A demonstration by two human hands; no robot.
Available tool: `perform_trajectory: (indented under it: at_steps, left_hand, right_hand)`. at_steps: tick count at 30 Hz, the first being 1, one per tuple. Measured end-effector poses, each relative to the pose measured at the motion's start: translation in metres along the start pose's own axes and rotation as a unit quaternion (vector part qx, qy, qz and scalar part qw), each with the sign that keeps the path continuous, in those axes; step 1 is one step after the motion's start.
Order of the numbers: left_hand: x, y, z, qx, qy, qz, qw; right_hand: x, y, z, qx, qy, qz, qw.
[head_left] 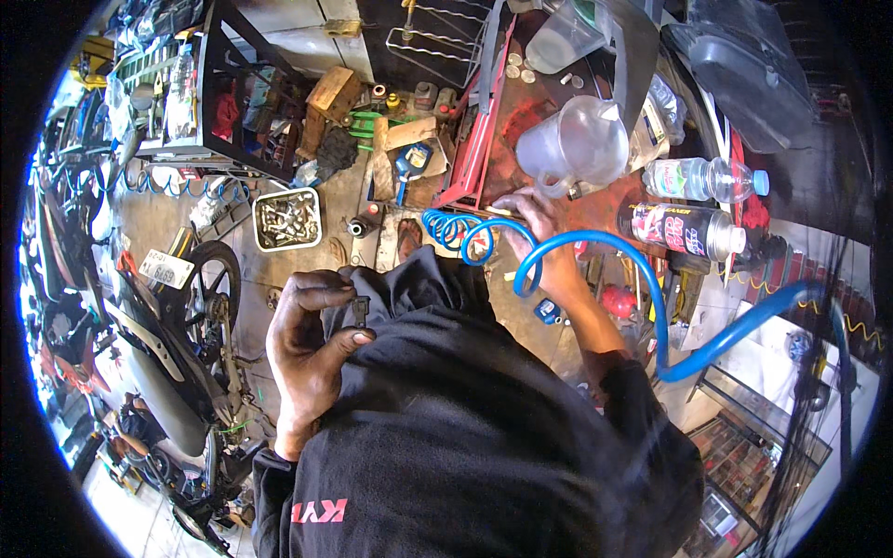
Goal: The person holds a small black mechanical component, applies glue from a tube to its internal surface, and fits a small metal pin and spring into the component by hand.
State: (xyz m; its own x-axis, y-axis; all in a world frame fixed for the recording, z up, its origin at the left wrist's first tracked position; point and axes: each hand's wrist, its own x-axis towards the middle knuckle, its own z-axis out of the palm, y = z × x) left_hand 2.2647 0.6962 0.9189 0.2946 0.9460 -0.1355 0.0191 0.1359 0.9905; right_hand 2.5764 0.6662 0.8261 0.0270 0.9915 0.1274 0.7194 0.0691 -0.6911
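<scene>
My left hand (307, 339) is raised in front of my black jacket (446, 372). Its thumb and fingertips pinch a small black part (360, 311), too small to name exactly. My right hand (535, 223) reaches out over the edge of the red bench (507, 153), fingers stretched forward and nothing visible in them. A blue coiled air hose (656, 307) passes in front of that hand and hides part of it. Just beyond the right fingers stands a clear plastic measuring jug (575, 144).
Right of the jug lie a water bottle (698, 179) and a dark spray can (684, 231). A tray of metal parts (286, 219) sits on the floor ahead, near a blue bottle (412, 163). A motorcycle (163, 363) stands at left; a black shelf (219, 93) is behind it.
</scene>
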Motion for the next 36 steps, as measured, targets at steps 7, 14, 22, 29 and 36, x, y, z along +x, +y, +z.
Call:
perform_trajectory:
  at_steps: [7, 14, 22, 29, 36]
  left_hand:
    - [0.001, 0.0, 0.001, 0.012, -0.002, -0.015, 1.0]
    - [0.004, -0.002, 0.0, 0.012, -0.001, -0.03, 0.999]
    - [0.009, -0.009, 0.002, 0.019, 0.001, -0.081, 0.997]
    - [0.02, -0.013, 0.002, 0.056, -0.004, -0.088, 0.995]
    - [0.029, -0.013, 0.006, 0.092, -0.022, -0.069, 0.993]
  right_hand:
    - [-0.007, 0.003, -0.004, -0.083, 0.033, 0.002, 0.996]
    - [-0.012, 0.016, -0.024, -0.085, -0.009, 0.026, 0.996]
    - [-0.013, 0.026, -0.022, -0.059, -0.001, 0.071, 0.996]
    - [-0.015, 0.035, -0.028, -0.022, 0.007, 0.136, 0.99]
    - [-0.019, 0.028, -0.038, 0.023, 0.041, 0.177, 0.983]
